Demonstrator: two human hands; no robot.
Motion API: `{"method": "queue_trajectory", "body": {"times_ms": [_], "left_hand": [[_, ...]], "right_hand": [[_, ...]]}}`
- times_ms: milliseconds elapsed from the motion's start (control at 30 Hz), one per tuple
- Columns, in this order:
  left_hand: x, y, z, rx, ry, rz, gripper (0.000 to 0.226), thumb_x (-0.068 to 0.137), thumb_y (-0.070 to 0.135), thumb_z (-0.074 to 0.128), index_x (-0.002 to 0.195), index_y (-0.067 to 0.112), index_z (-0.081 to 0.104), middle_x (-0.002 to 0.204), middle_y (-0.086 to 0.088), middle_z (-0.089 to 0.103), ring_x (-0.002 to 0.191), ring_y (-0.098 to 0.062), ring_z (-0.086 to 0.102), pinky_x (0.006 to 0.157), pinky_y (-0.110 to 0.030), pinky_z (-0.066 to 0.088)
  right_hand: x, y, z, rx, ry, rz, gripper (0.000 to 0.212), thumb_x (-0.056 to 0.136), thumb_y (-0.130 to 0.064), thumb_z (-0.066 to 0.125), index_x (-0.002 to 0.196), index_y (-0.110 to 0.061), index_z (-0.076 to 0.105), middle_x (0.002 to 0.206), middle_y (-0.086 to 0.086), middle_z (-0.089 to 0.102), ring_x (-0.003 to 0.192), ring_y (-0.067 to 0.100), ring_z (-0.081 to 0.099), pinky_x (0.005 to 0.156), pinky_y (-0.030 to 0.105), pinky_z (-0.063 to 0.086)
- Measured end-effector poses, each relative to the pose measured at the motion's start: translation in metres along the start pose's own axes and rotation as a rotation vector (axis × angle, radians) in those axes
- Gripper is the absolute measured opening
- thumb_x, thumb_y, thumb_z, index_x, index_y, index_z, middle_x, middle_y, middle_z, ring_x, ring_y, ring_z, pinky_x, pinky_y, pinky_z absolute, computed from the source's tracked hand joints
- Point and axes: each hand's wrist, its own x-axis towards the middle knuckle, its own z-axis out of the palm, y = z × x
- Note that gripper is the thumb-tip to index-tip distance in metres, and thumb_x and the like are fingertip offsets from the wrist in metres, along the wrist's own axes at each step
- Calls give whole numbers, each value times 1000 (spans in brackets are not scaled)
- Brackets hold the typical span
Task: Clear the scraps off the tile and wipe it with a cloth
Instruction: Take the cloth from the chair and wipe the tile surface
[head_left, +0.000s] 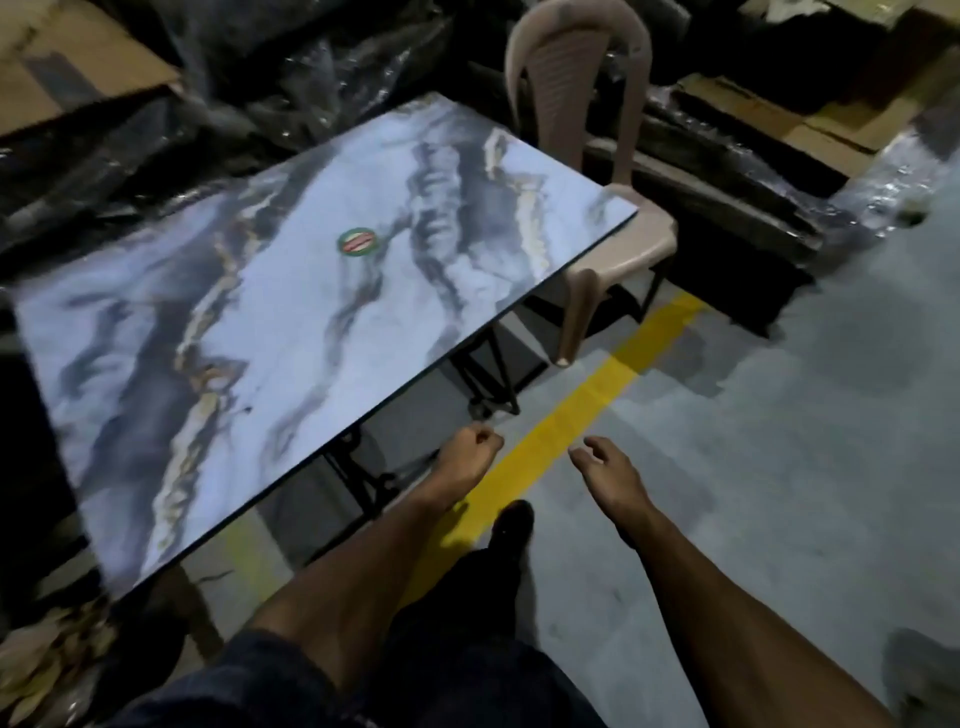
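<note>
A large glossy tile (291, 332) with blue, grey and gold marbling lies flat on a black metal stand. A round green and red sticker (356, 242) sits near its middle, and a tiny dark speck (248, 410) lies lower down. My left hand (470, 441) hangs just off the tile's near edge, fingers curled into a fist; whether it holds anything is hidden. My right hand (602, 460) floats over the floor to the right with loosely bent fingers and holds nothing. No cloth is in view.
A beige plastic chair (582, 130) stands at the tile's far right corner. Black plastic-wrapped stacks (260, 78) and cardboard (810, 114) line the back. A yellow line (566, 415) crosses the grey floor. My dark shoe (511, 525) is below the hands.
</note>
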Motion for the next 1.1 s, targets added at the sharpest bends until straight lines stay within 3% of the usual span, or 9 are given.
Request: {"method": "queue_trajectory", "body": {"times_ms": [167, 300, 400, 533, 667, 767, 867, 967, 1100], "left_hand": [[94, 50, 55, 110, -112, 5, 26, 93, 28, 55, 71, 17, 49, 75, -17, 57, 87, -36, 60, 67, -31, 35], [160, 99, 88, 141, -219, -20, 27, 86, 37, 55, 67, 19, 47, 69, -3, 50, 78, -38, 55, 66, -33, 36], [200, 146, 107, 125, -226, -55, 21, 88, 34, 56, 76, 17, 54, 77, -4, 55, 75, -24, 53, 68, -31, 38], [252, 185, 141, 108, -187, -81, 28, 74, 47, 51, 63, 22, 48, 66, -1, 48, 70, -22, 48, 67, -33, 38], [301, 220, 182, 94, -124, -108, 34, 75, 46, 50, 55, 22, 36, 67, -20, 34, 61, -32, 34, 68, -33, 32], [329, 261, 213, 44, -73, -146, 42, 90, 36, 52, 56, 24, 30, 60, -4, 28, 57, -21, 30, 67, -35, 26], [346, 304, 241, -18, -2, -249, 43, 96, 25, 54, 56, 17, 44, 70, -22, 45, 66, -22, 44, 67, -33, 32], [370, 346, 255, -57, 41, -254, 26, 97, 23, 54, 84, 6, 69, 95, -19, 63, 89, -26, 59, 80, -38, 46], [410, 391, 260, -156, 122, -246, 25, 97, 20, 52, 78, 9, 61, 83, -13, 56, 75, -21, 51, 70, -33, 39]], "right_hand": [[75, 7, -60, -19, 52, 106, 53, 97, -43, 51, 143, -19, 43, 150, 6, 42, 136, 27, 41, 109, 41, 36], [125, -3, -115, -58, 42, 168, 54, 97, -44, 50, 144, -18, 42, 151, 7, 42, 136, 27, 42, 110, 39, 36], [161, -12, -159, -79, 44, 171, 54, 97, -42, 50, 144, -17, 42, 150, 7, 42, 136, 27, 42, 110, 38, 35], [218, -13, -213, -91, 47, 171, 54, 97, -43, 51, 143, -18, 43, 149, 8, 44, 136, 28, 42, 110, 36, 34], [293, -12, -275, -126, 3, 125, 54, 96, -44, 52, 142, -17, 45, 149, 8, 45, 136, 27, 42, 111, 37, 33], [349, -13, -332, -199, -42, 49, 54, 97, -43, 51, 143, -14, 44, 148, 10, 45, 136, 29, 42, 110, 37, 34], [394, -24, -397, -291, -120, -5, 56, 96, -43, 51, 143, -14, 43, 148, 11, 44, 135, 31, 43, 109, 40, 37], [436, -46, -449, -348, -180, -35, 57, 96, -44, 52, 143, -13, 42, 148, 12, 45, 133, 31, 44, 107, 40, 38], [487, -90, -479, -358, -209, -85, 56, 95, -40, 54, 143, -12, 44, 145, 15, 48, 131, 31, 46, 105, 40, 40]]}}
